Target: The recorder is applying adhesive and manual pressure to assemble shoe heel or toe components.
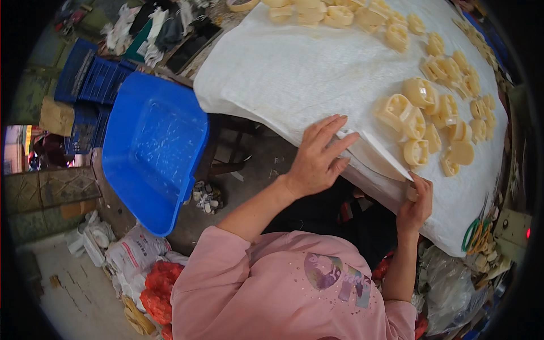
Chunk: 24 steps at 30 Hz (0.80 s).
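A white cloth (pixel 294 73) covers the table, with several cream plastic moulded parts (pixel 416 122) scattered over its right half. My left hand (pixel 317 158) lies flat on the cloth's near edge, fingers spread. My right hand (pixel 416 198) pinches the corner of a folded-up flap of the white cloth (pixel 379 150), lifting it beside the nearest cream parts. My pink sleeves reach up from the lower edge.
A large blue plastic tub (pixel 153 147) leans at the table's left edge. Blue crates (pixel 90 79) and dark cloths (pixel 164 28) lie beyond it. Bags and an orange net sack (pixel 156 289) sit on the floor below; green rubber bands (pixel 473 232) lie at right.
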### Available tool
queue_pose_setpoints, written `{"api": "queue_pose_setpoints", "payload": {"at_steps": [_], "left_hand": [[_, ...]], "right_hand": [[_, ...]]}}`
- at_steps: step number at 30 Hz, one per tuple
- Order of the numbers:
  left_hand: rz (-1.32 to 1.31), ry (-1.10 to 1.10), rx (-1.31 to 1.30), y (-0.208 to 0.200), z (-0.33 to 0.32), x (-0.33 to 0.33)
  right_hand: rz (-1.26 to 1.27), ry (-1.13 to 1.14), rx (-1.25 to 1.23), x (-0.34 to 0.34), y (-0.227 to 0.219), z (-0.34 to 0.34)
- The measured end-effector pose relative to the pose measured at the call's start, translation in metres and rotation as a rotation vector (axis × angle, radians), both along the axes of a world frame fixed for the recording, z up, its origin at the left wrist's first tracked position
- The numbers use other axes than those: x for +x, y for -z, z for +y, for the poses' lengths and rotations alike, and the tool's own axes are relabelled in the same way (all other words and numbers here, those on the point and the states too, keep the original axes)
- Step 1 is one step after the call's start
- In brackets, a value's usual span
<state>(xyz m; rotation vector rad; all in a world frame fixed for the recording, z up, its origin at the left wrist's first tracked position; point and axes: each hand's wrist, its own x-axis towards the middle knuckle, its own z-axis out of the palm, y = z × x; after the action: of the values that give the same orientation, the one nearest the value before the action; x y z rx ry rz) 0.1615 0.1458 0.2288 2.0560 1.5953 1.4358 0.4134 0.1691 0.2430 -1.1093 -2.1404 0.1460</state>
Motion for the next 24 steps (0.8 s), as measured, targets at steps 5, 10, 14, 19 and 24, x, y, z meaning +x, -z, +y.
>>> {"api": "queue_pose_setpoints", "payload": {"at_steps": [5,10,14,19,24], "left_hand": [[0.002,-0.159,0.089,0.01,-0.03,-0.013],[0.224,-0.922,-0.092,0.051,-0.094,-0.119],[-0.432,-0.704,-0.724,0.132,-0.165,-0.169],[-2.091,-1.047,-0.237,0.231,-0.193,-0.222],[-2.293,-0.974,0.441,0.249,-0.166,-0.244]], "right_hand": [[0.155,0.032,-0.003,-0.004,0.01,0.0],[0.167,-0.018,0.047,0.004,0.01,-0.003],[0.218,-0.017,0.046,0.005,0.016,-0.005],[0.189,0.067,0.043,0.011,0.018,-0.006],[0.122,0.161,0.068,0.01,0.014,-0.009]]}}
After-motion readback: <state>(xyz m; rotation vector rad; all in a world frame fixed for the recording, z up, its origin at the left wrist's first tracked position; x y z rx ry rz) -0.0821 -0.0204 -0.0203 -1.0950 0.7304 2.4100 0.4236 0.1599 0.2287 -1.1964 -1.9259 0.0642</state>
